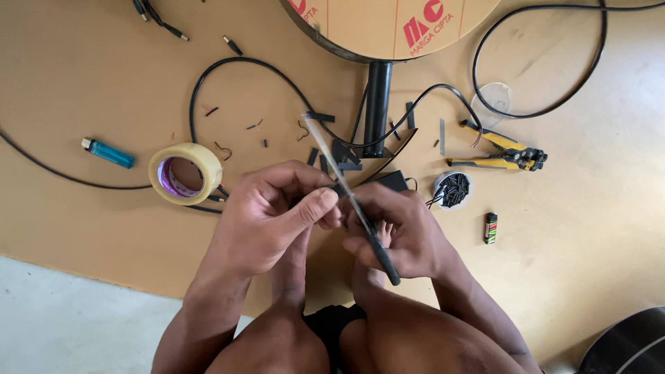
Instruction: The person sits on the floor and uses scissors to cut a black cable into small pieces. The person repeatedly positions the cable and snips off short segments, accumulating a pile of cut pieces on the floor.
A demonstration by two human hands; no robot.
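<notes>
On the brown board that covers the floor, a person sits and works with both hands close together above the feet. The right hand [405,232] is closed around the black handle of a thin tool [353,201], perhaps a small soldering iron or a blade; its long pale shaft points up and away, and it looks blurred. The left hand [277,215] has the fingers curled and the thumb pressed toward the fingertips, so it pinches something small just beside the shaft. I cannot tell what this small piece is, because the fingers hide it; it may be the end of the black cable [239,64] that loops over the board.

I think the danger is that the tool tip stands very near the left thumb; if the tool slips or the small piece turns, the tip can touch the skin. The bare feet directly below are also exposed if anything falls.

Near the hands lie a roll of clear tape [185,173], a blue lighter [109,153], a yellow wire stripper [500,152], a small round dish of black tube pieces [453,190], and a second small lighter [491,228]. Short black offcuts are scattered near a black post [377,97] of a round panel.
</notes>
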